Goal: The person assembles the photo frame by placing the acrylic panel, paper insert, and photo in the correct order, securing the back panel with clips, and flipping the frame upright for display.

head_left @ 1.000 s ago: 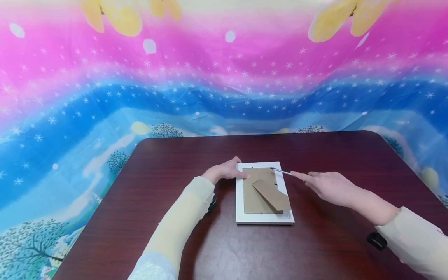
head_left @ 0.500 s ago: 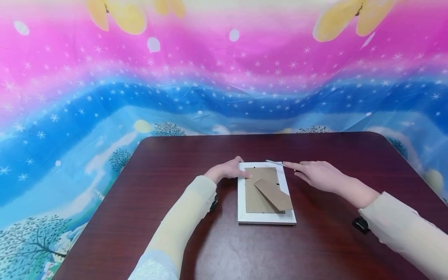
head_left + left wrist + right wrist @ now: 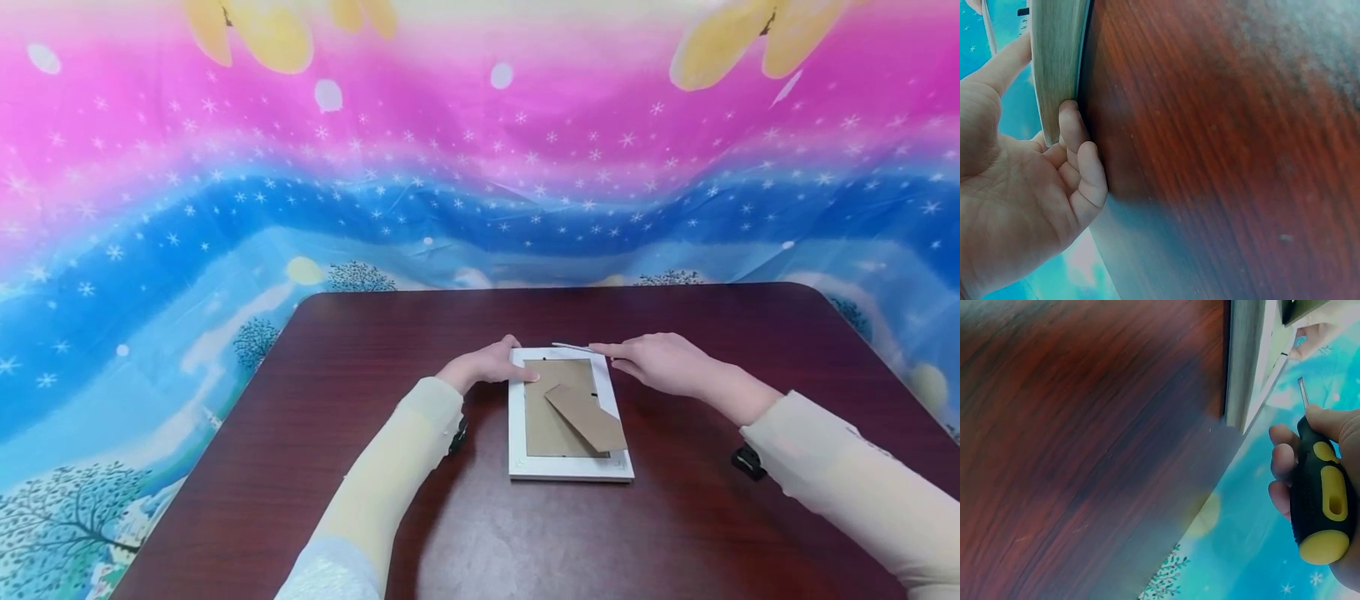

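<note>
A white picture frame [image 3: 572, 469] lies face down, its brown backing board [image 3: 547, 429] and angled easel leg [image 3: 591, 419] upward. Small dark tabs show along the backing's edge. My left hand [image 3: 483, 365] grips the frame's far left corner, thumb over the backing; in the left wrist view its other fingers [image 3: 1091, 175] curl against the frame's side. My right hand [image 3: 667, 364] holds a screwdriver, its shaft [image 3: 573, 346] pointing left over the frame's far edge. The right wrist view shows the screwdriver's black and yellow handle [image 3: 1321, 494] in the palm, thumb along the neck.
The frame lies on a dark red-brown wooden table [image 3: 360, 350] with rounded far corners. Behind it hangs a pink and blue printed cloth [image 3: 480, 167]. Black straps sit at both wrists, by the cream sleeves [image 3: 840, 467].
My right hand has moved left and a little away from me, taking the screwdriver tip from the backing's far right corner to above the frame's far edge. The left hand keeps its place.
</note>
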Tool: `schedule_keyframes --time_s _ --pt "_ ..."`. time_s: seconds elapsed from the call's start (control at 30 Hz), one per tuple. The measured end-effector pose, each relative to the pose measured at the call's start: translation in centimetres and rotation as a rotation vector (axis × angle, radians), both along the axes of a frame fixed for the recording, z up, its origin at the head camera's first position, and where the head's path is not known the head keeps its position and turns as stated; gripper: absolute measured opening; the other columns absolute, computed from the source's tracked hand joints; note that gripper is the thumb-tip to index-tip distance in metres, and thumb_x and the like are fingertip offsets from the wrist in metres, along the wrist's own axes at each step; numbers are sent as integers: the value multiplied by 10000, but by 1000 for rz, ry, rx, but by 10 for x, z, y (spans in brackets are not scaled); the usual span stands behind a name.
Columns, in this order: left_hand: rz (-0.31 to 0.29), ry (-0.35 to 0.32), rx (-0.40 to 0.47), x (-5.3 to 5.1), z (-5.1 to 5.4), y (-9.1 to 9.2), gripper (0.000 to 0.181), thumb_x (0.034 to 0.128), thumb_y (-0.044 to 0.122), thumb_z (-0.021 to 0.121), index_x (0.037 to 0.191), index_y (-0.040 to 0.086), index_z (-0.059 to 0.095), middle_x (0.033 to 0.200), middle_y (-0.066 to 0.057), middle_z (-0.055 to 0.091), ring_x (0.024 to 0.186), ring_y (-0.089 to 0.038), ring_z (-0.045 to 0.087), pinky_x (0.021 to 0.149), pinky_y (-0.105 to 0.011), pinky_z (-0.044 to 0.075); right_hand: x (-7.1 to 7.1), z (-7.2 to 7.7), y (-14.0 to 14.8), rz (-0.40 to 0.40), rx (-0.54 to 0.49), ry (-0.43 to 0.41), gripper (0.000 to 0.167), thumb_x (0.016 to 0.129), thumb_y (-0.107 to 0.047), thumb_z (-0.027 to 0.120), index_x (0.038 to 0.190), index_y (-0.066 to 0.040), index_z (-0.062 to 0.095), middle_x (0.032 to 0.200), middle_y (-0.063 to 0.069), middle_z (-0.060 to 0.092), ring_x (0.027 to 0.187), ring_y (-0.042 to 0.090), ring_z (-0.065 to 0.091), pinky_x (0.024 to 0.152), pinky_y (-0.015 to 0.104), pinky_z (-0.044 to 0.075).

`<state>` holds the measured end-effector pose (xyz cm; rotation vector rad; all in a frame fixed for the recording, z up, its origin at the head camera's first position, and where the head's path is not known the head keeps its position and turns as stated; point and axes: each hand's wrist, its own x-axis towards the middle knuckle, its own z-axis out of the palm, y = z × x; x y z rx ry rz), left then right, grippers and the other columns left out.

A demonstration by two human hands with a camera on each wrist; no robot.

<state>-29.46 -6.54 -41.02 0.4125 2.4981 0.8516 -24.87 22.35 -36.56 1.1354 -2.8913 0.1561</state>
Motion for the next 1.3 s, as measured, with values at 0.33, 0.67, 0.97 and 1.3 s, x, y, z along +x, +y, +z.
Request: schedule_keyframes --time_s 0.33,0.67,0.97,1.3 --pt "0 0 -7 2 0 1 632 872 420 703 1286 59 390 1046 -65 522 945 -207 505 821 -327 420 4 0 -8 28 48 -26 404 928 -115 644 1328 -168 619 516 -91 364 468 80 312 474 273 313" --pt "3 -10 -8 3 -2 1 626 876 418 702 1285 64 387 1048 -65 522 955 -209 503 831 -332 416 5 0 -9 34 63 -47 393 933 -125 644 1321 -187 628 492 -83 332 455 66 265 458 262 277" --pt "19 -4 -14 3 0 3 618 868 407 718 1268 61 399 1051 -64 529 960 -214 508 834 -337 421 4 2 -8 43 9 -121 381 943 -105 623 1320 -163 627 493 -89 331 452 48 247 461 262 270" --pt "68 -8 -58 7 8 7 619 866 393 729 1286 69 410 989 -84 527 723 -195 460 611 -310 386 2 0 -10 73 8 -98 413 921 -52 634 1321 -156 625 494 -90 324 455 46 233 463 254 267"
